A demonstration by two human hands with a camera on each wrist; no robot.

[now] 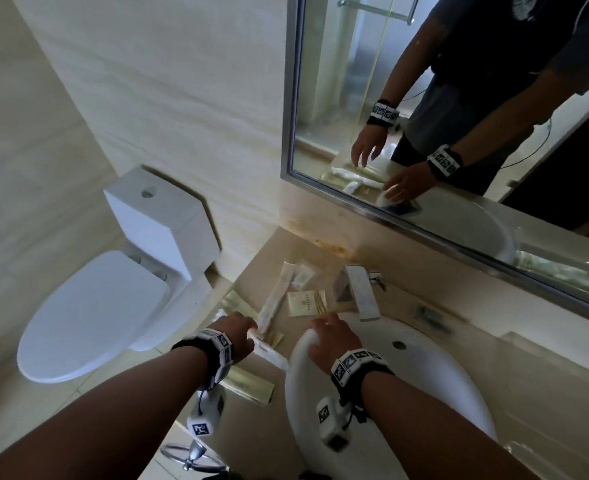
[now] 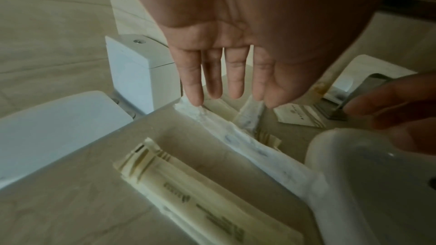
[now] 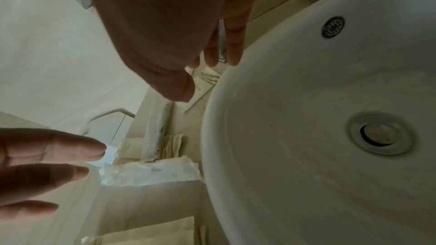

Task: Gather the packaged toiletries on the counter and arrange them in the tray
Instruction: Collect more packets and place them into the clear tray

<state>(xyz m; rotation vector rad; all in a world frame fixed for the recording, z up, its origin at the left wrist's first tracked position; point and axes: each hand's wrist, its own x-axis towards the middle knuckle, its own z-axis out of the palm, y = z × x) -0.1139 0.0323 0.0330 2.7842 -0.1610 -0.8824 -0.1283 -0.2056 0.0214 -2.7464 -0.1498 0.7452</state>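
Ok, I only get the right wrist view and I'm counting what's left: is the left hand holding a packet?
Observer: No. The left hand is open, its straight fingers just touching the end of a long white packet that lies on the counter.
Operator: Anything further back that I can't see?
Observer: Yes. In the head view a small clear packet lies at the back of the counter, beside another long packet.
Operator: And the tray?
Observer: I can't pick one out. A clear-wrapped thing lies to the right of the basin, too blurred to name.
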